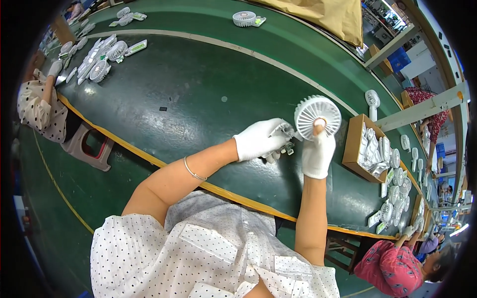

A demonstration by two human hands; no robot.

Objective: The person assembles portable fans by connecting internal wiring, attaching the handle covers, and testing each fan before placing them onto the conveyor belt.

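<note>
My right hand point(319, 155), in a white glove, is closed on a white handheld fan point(309, 115) with a round slatted head. Its thumb presses near the centre of the grille, and the head faces up. Close on its left, my left hand point(262, 140), also gloved with greyish fingertips, is curled at the fan's lower side. Small grey and greenish parts point(288, 147) show at its fingertips; I cannot make out exactly what it grips. Both hands are above the dark green table point(198, 94).
To the right stands a cardboard box point(352, 149) of white casings, with several fan heads point(395, 193) beyond it. More fan parts point(99, 59) lie far left. A green conveyor belt point(198, 22) carries a fan point(244, 19). Co-workers sit left point(42, 107) and right point(392, 265).
</note>
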